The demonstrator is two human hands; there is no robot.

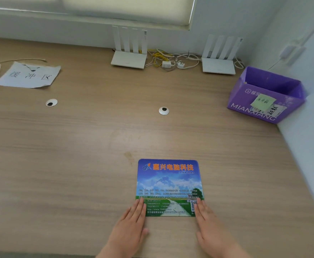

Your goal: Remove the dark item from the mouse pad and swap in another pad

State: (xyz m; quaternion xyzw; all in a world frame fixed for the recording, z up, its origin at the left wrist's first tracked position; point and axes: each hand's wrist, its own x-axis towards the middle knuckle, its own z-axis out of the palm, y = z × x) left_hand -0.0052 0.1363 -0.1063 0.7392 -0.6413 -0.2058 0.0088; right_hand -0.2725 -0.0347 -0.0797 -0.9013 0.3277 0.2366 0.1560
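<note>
We are pressing flat, open hands — left hand (134,218), right hand (207,218), gripping nothing — on the pad's (168,183) near corners, squaring it on the tabletop (68,155).

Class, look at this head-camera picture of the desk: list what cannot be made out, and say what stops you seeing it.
1. Purple box contents: its front wall hides the inside.
2. Near corners of the mouse pad: covered by the left hand and right hand.
3. Small print and QR code on the pad: too small and blurred.
4. The dark item: nowhere in view.
5. Arms: cut off by the bottom edge.
</note>
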